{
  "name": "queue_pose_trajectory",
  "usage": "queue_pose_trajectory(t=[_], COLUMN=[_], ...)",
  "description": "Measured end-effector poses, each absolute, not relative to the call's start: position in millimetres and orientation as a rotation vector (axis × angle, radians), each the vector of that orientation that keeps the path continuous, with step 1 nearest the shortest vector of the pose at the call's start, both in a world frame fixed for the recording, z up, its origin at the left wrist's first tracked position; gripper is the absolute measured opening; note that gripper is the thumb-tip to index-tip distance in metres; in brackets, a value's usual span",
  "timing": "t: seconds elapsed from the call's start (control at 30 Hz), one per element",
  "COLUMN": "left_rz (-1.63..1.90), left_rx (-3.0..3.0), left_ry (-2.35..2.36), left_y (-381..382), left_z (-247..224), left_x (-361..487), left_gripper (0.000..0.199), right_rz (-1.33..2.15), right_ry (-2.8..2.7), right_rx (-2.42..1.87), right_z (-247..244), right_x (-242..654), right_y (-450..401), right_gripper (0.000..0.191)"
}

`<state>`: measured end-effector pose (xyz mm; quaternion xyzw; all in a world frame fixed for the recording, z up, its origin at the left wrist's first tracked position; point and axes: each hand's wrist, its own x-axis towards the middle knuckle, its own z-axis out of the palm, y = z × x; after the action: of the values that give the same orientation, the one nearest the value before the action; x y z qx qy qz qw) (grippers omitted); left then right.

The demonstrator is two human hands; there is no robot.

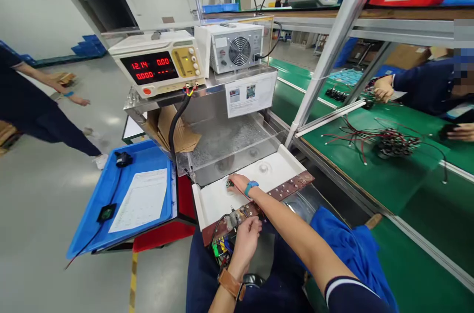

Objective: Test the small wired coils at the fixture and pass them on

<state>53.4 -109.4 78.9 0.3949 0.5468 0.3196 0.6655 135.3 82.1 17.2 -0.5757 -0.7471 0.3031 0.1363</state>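
My right hand, with a blue band at its wrist, reaches into the white tray. Its fingers are closed on a small round circuit board, mostly covered by the fingertips. A thin red wire runs from there back along the wrist. Nearer to me, my left hand is curled at the edge of the reddish-brown terminal strip. Whatever its fingers pinch is too small or hidden to name. Coloured connectors and a dark cable lie just left of that hand, below the strip.
A power supply with red digits stands beside a grey fan-fronted unit on a metal shelf. At left, a blue tray holds a paper sheet and black parts. Wired parts lie on the green bench, where a co-worker's hand shows.
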Motion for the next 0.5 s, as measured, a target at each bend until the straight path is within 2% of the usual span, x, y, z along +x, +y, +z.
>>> queue_pose_trajectory(t=[0.1,0.17,0.3,0.5], left_rz=[0.74,0.749,0.735,0.689], left_rx=[0.917,0.897,0.826,0.724], left_ry=[1.218,1.189,1.122,1.04], left_y=[-106.3,-105.8,-109.8,-93.7], left_z=[71.7,70.2,78.1,108.5], left_x=[73.5,87.5,95.2,43.8], left_gripper=[0.04,0.037,0.043,0.049], right_rz=[0.812,0.78,0.745,0.736], right_ry=[-2.232,-2.262,-2.284,-2.266], right_rx=[-1.67,-1.67,-1.649,-1.579], right_z=[16.6,18.4,21.8,19.0], right_x=[135.6,135.6,137.4,141.7], right_y=[79.3,77.0,74.2,75.4], right_gripper=[0.029,0.031,0.034,0.034])
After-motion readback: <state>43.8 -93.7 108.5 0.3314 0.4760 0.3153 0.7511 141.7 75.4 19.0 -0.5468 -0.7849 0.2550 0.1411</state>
